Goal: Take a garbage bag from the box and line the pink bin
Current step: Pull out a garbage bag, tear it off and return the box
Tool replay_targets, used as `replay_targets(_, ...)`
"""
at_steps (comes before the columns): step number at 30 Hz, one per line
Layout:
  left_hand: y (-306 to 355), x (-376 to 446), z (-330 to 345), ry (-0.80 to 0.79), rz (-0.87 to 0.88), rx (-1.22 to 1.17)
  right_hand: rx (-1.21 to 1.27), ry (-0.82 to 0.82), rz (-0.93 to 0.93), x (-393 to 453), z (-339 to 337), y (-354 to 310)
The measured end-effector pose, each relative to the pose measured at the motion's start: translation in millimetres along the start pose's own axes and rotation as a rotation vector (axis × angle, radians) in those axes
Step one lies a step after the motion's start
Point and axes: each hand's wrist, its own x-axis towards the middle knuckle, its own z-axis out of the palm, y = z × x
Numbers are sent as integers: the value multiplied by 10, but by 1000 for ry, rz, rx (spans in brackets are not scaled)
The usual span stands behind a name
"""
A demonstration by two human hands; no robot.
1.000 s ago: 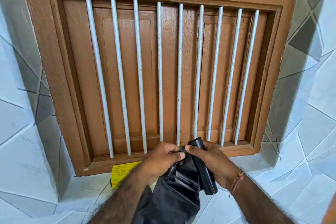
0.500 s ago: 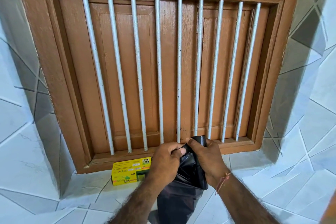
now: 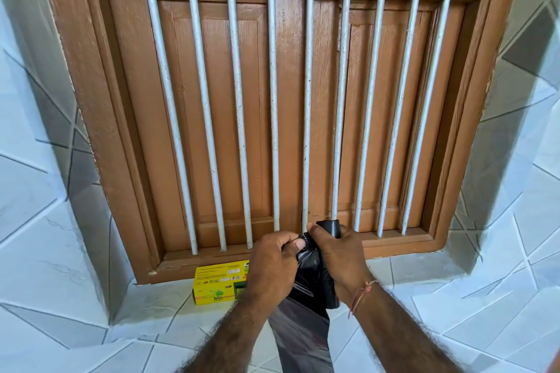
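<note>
A black garbage bag [image 3: 306,324] hangs down between my forearms, with its rolled upper part pinched at the top. My left hand [image 3: 269,263] grips the bag's top edge from the left. My right hand [image 3: 339,254] holds the rolled part from the right, fingertips close to the left hand's. The yellow garbage bag box [image 3: 216,285] lies on the tiled ledge just left of my left hand, partly hidden behind it. The pink bin is out of view.
A brown wooden window frame [image 3: 472,118] with closed shutters and several vertical white bars [image 3: 274,106] fills the wall right behind my hands. White and grey tiled walls [image 3: 45,221] flank it, and a tiled ledge [image 3: 424,306] runs beneath.
The view has tipped downward, so the yellow box shows more fully. My hands stay pinched together at the bag's top, and more of the bag hangs unrolled below them.
</note>
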Motion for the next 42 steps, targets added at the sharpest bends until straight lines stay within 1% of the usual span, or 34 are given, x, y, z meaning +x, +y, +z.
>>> replay_targets(3,5,27,-97,-65,-95,-73,7,-106,66,-11,-22,-55)
replay_targets(5,18,55,-218,-168,-176,-192,1,-189,91,-10,-63,-97)
replay_targets(7,28,77,-342,-289,-237,-268,-31,-226,71,-4,-84,-128)
replay_targets(9,16,69,-409,-395,-282,-293,-59,-240,50,13,-91,-142)
replay_targets(11,-11,51,-412,-428,-288,-233,-79,-245,42,33,-97,-146)
replay_targets(14,-19,19,-381,-354,-272,-148,-109,-243,26,57,-97,-149)
replay_targets(19,32,14,-366,-298,-215,-78,-77,-151,-11,68,-63,-105)
replay_targets(25,46,-31,-319,-219,-139,1,-26,-97,14,99,-7,-48)
replay_targets(35,1,-62,-318,-114,-80,67,5,-71,22,132,62,-15)
replay_targets(39,34,-101,-306,-79,-50,126,-8,-56,59,134,96,4)
replay_targets(40,40,-123,-326,-55,-47,142,0,-10,75,164,51,-22)
replay_targets(42,10,-168,-471,44,-103,149,21,184,87,310,-193,-145)
